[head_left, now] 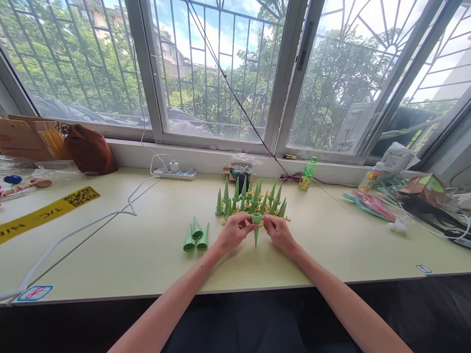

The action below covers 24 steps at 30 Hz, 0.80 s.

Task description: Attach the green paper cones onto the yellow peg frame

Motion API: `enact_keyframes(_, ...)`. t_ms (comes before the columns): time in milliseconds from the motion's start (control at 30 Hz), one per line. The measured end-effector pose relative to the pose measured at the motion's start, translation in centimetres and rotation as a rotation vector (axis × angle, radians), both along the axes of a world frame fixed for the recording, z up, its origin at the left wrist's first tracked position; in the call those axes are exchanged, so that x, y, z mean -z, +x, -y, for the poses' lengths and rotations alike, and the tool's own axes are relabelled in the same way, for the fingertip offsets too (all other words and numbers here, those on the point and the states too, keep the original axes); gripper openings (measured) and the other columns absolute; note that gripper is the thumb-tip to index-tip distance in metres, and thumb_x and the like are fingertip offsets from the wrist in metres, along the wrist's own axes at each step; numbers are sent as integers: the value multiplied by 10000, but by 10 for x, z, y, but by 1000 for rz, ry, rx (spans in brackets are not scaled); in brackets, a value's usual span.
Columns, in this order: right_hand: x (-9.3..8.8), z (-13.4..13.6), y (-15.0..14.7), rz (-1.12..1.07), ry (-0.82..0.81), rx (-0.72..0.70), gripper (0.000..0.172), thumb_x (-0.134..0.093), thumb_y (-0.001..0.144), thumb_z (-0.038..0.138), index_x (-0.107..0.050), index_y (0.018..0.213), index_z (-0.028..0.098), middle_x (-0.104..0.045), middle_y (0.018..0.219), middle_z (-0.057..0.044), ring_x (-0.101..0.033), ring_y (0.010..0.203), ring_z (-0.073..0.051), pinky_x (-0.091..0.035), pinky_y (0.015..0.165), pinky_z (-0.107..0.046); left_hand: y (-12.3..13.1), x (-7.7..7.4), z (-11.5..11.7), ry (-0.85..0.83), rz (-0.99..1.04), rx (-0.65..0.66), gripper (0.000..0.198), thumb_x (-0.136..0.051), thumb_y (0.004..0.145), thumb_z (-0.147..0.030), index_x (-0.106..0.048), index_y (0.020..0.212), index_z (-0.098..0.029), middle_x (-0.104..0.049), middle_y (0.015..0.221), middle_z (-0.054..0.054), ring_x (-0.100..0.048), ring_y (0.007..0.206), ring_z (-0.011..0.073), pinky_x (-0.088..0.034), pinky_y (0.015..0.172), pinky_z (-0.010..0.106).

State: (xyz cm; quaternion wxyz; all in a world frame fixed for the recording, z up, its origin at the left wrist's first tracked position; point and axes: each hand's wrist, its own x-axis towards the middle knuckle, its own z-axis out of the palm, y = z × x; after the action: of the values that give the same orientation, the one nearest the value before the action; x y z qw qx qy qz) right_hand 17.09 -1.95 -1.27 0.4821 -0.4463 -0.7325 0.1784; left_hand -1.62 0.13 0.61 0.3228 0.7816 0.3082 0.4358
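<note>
Both my hands meet over the middle of the pale table (110,245). My left hand (232,231) and my right hand (277,230) pinch one green cone (256,226) between them, its open end up and its tip pointing down at me. A small yellow piece shows at my right fingertips. Just behind my hands stands a cluster of several upright green cones with yellow parts (250,198). Three loose green cones (196,235) lie to the left of my left hand.
A white power strip (174,172) and its cable (91,223) run across the left side. A brown pouch (88,149), a yellow QR strip (44,213), a green bottle (308,174) and a pile of bags and packets (401,191) sit along the edges.
</note>
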Motion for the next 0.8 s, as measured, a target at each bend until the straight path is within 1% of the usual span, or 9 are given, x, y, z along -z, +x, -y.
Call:
enact_keyframes(133,-1,1,0,-45,-11,-23,450,-365,977,467,-374,618,196,-389,555,28,-328,515,-102,-266,495,-250,-1,1,-2,114,9,-1,321,-618,837,-470,-667,844,-153,-590,798,25,-504,570,79,-459,539,214)
enact_keyframes(333,-1,3,0,-90,-29,-50,453,-369,974,482,-361,620,199,-375,553,31,-319,508,-101,-262,486,-247,-3,2,0,248,-60,0,255,-599,874,-408,-675,916,-168,-587,829,23,-476,577,73,-441,547,204)
enact_keyframes(533,-3,3,0,-30,1,-44,464,-357,977,475,-375,609,193,-380,545,30,-328,505,-100,-265,498,-251,-6,3,0,307,-102,15,230,-565,907,-346,-670,1047,-197,-590,878,29,-478,593,70,-431,582,200)
enact_keyframes(667,-2,2,0,23,16,-36,457,-360,977,463,-374,609,191,-394,549,27,-337,508,-100,-267,509,-254,-8,4,-1,314,-133,21,235,-566,905,-330,-673,1069,-200,-591,879,34,-492,615,80,-423,586,201)
enact_keyframes(800,-2,2,0,61,1,-23,468,-361,969,480,-343,598,196,-359,536,33,-302,502,-100,-247,501,-262,-9,4,-1,321,-191,9,224,-551,907,-288,-671,1074,-199,-601,894,44,-511,651,95,-423,610,212)
